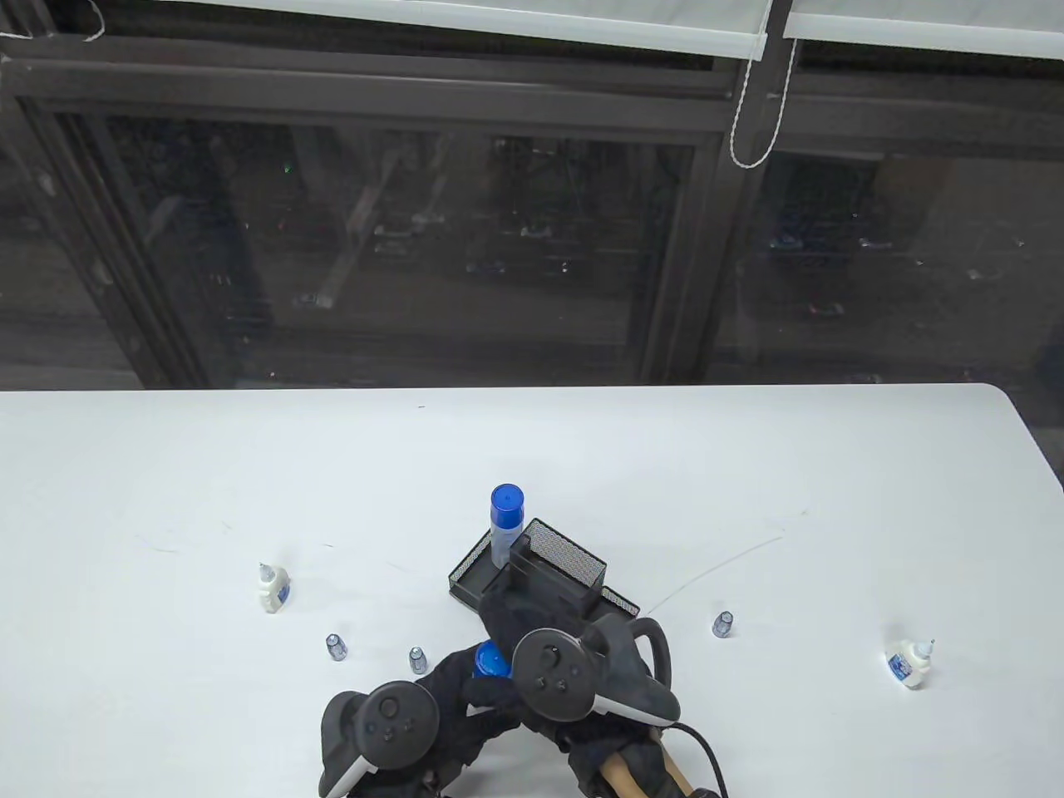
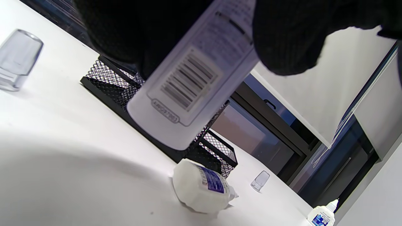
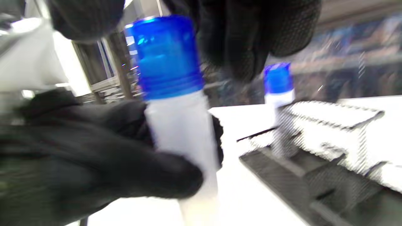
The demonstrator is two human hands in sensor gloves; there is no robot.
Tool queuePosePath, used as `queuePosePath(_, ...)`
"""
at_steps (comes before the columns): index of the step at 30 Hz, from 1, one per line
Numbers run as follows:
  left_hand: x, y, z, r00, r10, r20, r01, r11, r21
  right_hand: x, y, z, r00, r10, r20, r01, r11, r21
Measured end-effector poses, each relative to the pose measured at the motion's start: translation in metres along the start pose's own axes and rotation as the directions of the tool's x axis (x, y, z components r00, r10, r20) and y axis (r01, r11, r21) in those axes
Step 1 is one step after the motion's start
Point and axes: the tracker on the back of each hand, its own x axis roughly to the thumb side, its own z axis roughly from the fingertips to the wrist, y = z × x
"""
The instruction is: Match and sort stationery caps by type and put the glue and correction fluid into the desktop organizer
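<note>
A white glue stick (image 1: 489, 662) with a blue cap (image 3: 166, 56) stands upright between both hands at the table's front. My left hand (image 1: 461, 694) grips its white body (image 2: 188, 81). My right hand (image 1: 507, 632) comes from above, its thumb and fingers (image 3: 251, 37) curled round the blue cap. Just behind the hands is the black mesh organizer (image 1: 553, 549), with a second blue-capped glue stick (image 1: 505, 519) standing in it. Two uncapped correction fluid bottles stand on the table, one at left (image 1: 273, 588) and one at right (image 1: 908, 662). A third bottle (image 2: 201, 185) lies by the organizer.
Small clear caps sit on the white table: two left of the hands (image 1: 335, 647) (image 1: 417, 659) and one right of the organizer (image 1: 722, 623). The table's far edge (image 1: 532, 387) meets a dark window.
</note>
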Motion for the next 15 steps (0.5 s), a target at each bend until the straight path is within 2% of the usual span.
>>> queuePosePath(2,0.0003,0.0008,0.0003,1.000,0.004,0.001,-0.004,1.000,0.005,0.0005,0.0018,-0.0026,0.996,-0.064,0.057,0.060,0.996,0.068)
queuePosePath(3,0.0003,0.0009,0.0005,1.000,0.005,0.002,-0.005,1.000,0.006,0.0014,0.0017,-0.0027,0.998,-0.050,0.045,0.048,0.998,0.050)
queuePosePath(6,-0.0002,0.0000,0.0013,1.000,-0.009,0.000,0.009,1.000,-0.001,0.0022,-0.0008,0.0006,0.990,0.112,-0.082,-0.119,0.989,-0.090)
queuePosePath(7,-0.0003,0.0002,0.0011,1.000,-0.005,-0.001,0.005,1.000,-0.001,0.0019,-0.0012,0.0010,0.988,0.132,-0.084,-0.140,0.986,-0.093)
queuePosePath(10,-0.0004,0.0013,0.0007,1.000,0.008,-0.005,-0.008,1.000,0.007,0.0018,0.0019,-0.0019,0.999,0.002,0.033,-0.003,0.999,0.035)
queuePosePath(11,-0.0005,0.0014,0.0008,1.000,0.009,-0.005,-0.009,1.000,0.008,0.0021,0.0021,-0.0021,0.999,-0.025,0.049,0.023,0.999,0.035)
queuePosePath(13,-0.0006,0.0016,0.0011,1.000,0.008,-0.007,-0.008,1.000,0.010,0.0035,0.0020,-0.0026,1.000,0.000,0.020,0.000,1.000,-0.001)
queuePosePath(15,-0.0014,0.0009,0.0016,1.000,-0.007,-0.009,0.008,1.000,0.002,0.0039,-0.0014,0.0013,0.989,0.126,-0.083,-0.135,0.985,-0.111)
